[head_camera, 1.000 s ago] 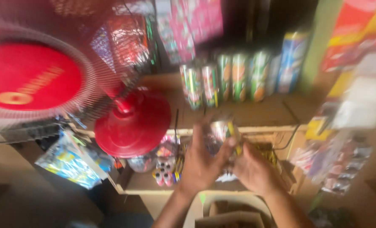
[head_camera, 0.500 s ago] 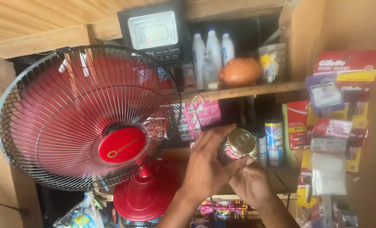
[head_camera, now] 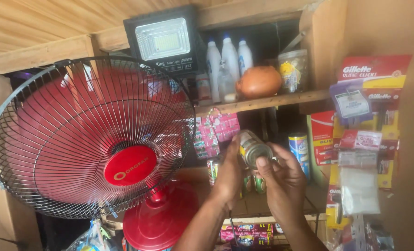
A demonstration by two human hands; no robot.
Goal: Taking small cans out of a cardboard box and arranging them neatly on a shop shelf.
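Warm daylight fills the scene, brightest on the wooden ceiling at upper left and the pale wall at right. The recess behind the upper shelf lies in deep shadow. The red fan blades blur with spin; its grille stays sharp. Focus softens slightly toward the lower edge.

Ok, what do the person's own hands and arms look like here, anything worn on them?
Both are bare: the left hand and right hand show no gloves, and no rings can be made out on the fingers. The forearms carry no sleeves, watch or bands down to the picture's lower edge.
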